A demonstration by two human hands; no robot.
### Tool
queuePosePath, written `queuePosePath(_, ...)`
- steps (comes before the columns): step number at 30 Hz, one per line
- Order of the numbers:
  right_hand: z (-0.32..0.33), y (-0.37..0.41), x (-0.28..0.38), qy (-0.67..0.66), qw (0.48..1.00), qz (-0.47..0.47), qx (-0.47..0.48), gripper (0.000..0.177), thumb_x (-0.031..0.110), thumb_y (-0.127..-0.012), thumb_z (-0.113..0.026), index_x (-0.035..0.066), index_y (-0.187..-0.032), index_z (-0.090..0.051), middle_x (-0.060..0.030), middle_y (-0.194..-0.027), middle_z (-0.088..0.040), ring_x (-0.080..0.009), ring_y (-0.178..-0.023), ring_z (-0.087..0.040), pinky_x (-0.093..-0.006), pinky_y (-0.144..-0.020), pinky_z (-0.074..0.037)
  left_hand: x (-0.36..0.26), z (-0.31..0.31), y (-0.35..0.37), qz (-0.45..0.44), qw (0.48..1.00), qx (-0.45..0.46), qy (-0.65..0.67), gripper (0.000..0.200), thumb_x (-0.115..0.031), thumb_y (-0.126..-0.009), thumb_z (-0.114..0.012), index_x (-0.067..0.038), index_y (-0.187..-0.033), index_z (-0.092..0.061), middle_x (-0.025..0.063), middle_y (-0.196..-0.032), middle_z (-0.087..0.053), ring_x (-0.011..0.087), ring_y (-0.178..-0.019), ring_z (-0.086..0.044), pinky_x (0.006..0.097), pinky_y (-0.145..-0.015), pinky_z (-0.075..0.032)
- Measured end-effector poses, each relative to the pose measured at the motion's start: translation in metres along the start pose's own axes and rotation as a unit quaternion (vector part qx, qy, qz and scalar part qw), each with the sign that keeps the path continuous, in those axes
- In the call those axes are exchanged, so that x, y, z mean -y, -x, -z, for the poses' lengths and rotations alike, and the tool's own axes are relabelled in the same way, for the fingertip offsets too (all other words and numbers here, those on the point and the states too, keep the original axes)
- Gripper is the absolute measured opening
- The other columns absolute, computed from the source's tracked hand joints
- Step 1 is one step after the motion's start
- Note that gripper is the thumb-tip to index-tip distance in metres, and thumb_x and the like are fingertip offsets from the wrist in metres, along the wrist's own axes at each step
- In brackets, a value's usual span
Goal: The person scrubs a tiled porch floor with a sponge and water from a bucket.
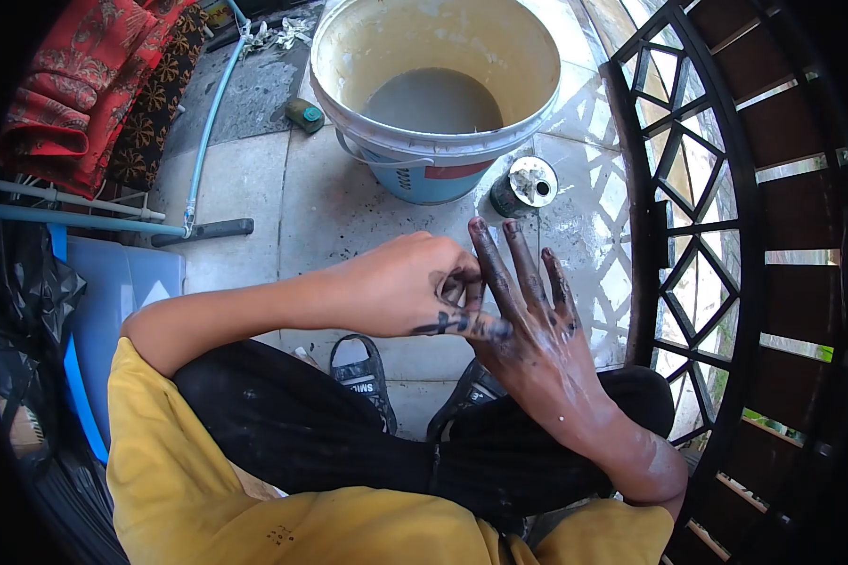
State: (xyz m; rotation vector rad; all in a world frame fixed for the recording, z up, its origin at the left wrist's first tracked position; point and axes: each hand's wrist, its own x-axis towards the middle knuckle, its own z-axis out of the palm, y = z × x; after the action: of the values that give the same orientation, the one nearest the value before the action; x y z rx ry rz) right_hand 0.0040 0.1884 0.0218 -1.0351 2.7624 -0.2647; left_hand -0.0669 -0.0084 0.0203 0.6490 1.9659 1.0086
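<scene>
My left hand [415, 282] is closed around the thumb side of my right hand [537, 330], its thumb pressed on the back near the knuckles. Which finger it grips is partly hidden. Black smears cover the fingers of both hands. On my right hand three fingers stretch out and spread apart, and pale wet-looking streaks run over its back and wrist. Beyond the hands stands a large bucket [424, 160] with murky grey liquid [433, 102] inside. Close to the right fingertips is a small dark can [524, 186], its top smeared white with a dark hole.
A small dark container with a teal cap [305, 115] lies left of the bucket. Slatted dark lattice [697, 226] borders the right. Red patterned cloth [75, 85], a blue hose [219, 113], a dark-handled tool [203, 232] and a black plastic bag [19, 311] are leftward. Both shoes [360, 377] rest on tiles.
</scene>
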Motion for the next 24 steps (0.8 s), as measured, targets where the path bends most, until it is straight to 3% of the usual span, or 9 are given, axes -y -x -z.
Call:
queuePosePath(2,0.003,0.000,0.001,-0.005,1.000,0.002,-0.008,0.043,0.016,-0.080,-0.067,0.027,-0.121,-0.058,-0.0162,-0.156,-0.019,-0.0411,-0.143,-0.017,-0.0561,-0.111,-0.023,0.004,0.000,-0.002,0.012,1.000,0.012,0.005,0.041,-0.038,-0.086,-0.070,0.002,-0.093,-0.064,0.0035,-0.067,-0.058,0.0130,-0.061,-0.057,0.0284,-0.060,-0.046)
queuePosePath(4,0.002,0.002,0.000,-0.006,1.000,0.013,-0.021,0.048,0.015,-0.080,-0.068,0.030,-0.124,-0.057,-0.0167,-0.156,-0.019,-0.0400,-0.144,-0.018,-0.0566,-0.111,-0.023,0.008,0.003,0.001,0.025,0.972,0.069,0.223,0.034,-0.032,-0.091,-0.065,0.002,-0.098,-0.066,0.0016,-0.069,-0.060,0.0097,-0.062,-0.058,0.0244,-0.059,-0.048)
queuePosePath(5,0.004,0.002,0.000,-0.023,1.000,0.015,0.012,0.059,0.013,-0.083,-0.056,0.035,-0.137,-0.049,-0.0134,-0.159,-0.011,-0.0384,-0.146,-0.010,-0.0574,-0.115,-0.013,0.016,0.008,0.000,0.001,0.968,0.111,0.225,0.030,-0.028,-0.094,-0.062,0.002,-0.102,-0.066,0.0015,-0.073,-0.062,0.0072,-0.065,-0.060,0.0216,-0.059,-0.049)
queuePosePath(10,0.005,0.001,-0.004,-0.059,0.998,0.014,-0.008,0.055,0.011,-0.082,-0.058,0.029,-0.133,-0.054,-0.0136,-0.158,-0.012,-0.0409,-0.145,-0.010,-0.0577,-0.113,-0.018,0.018,0.010,0.003,-0.021,0.943,0.127,0.307,0.035,-0.028,-0.091,-0.067,0.003,-0.106,-0.063,0.0040,-0.079,-0.063,0.0083,-0.066,-0.060,0.0216,-0.060,-0.049)
queuePosePath(14,0.005,0.002,-0.006,-0.031,0.999,0.011,-0.013,0.049,0.010,-0.080,-0.059,0.017,-0.129,-0.056,-0.0143,-0.157,-0.014,-0.0457,-0.142,-0.013,-0.0546,-0.111,-0.028,0.022,-0.007,-0.007,-0.055,0.985,-0.020,0.160,0.047,-0.029,-0.082,-0.076,0.002,-0.111,-0.057,0.0034,-0.079,-0.060,0.0081,-0.068,-0.056,0.0223,-0.063,-0.047)
queuePosePath(15,-0.003,-0.001,-0.007,-0.023,0.998,0.027,-0.047,0.043,0.013,-0.082,-0.068,0.009,-0.123,-0.055,-0.0199,-0.154,-0.020,-0.0486,-0.138,-0.023,-0.0506,-0.095,-0.044,0.025,-0.011,-0.011,-0.085,0.984,-0.059,0.145,0.047,-0.029,-0.081,-0.078,0.002,-0.109,-0.057,0.0035,-0.081,-0.060,0.0079,-0.070,-0.055,0.0222,-0.063,-0.047)
queuePosePath(18,-0.002,-0.005,-0.003,-0.013,0.997,0.002,-0.073,0.044,0.015,-0.083,-0.067,0.006,-0.125,-0.055,-0.0201,-0.154,-0.021,-0.0475,-0.138,-0.024,-0.0502,-0.096,-0.044,0.022,-0.016,-0.014,-0.110,0.975,-0.126,0.143,0.052,-0.037,-0.078,-0.078,0.007,-0.101,-0.060,0.0119,-0.078,-0.059,0.0181,-0.072,-0.059,0.0315,-0.068,-0.048)
queuePosePath(20,-0.005,-0.006,-0.005,0.022,0.998,0.002,-0.064,0.048,0.018,-0.083,-0.067,0.009,-0.129,-0.054,-0.0216,-0.153,-0.021,-0.0466,-0.138,-0.025,-0.0493,-0.099,-0.042,0.013,-0.016,-0.013,-0.149,0.955,-0.170,0.190,0.048,-0.031,-0.079,-0.078,0.007,-0.101,-0.060,0.0129,-0.086,-0.061,0.0161,-0.076,-0.062,0.0319,-0.071,-0.051)
queuePosePath(24,-0.009,-0.010,-0.005,0.013,0.996,-0.003,-0.089,0.049,0.020,-0.081,-0.070,0.017,-0.128,-0.056,-0.0256,-0.151,-0.022,-0.0458,-0.137,-0.027,-0.0488,-0.100,-0.042,0.014,-0.024,-0.021,-0.175,0.898,-0.107,0.388,0.030,-0.017,-0.091,-0.065,0.006,-0.110,-0.060,0.0097,-0.104,-0.064,0.0133,-0.089,-0.064,0.0281,-0.076,-0.055)
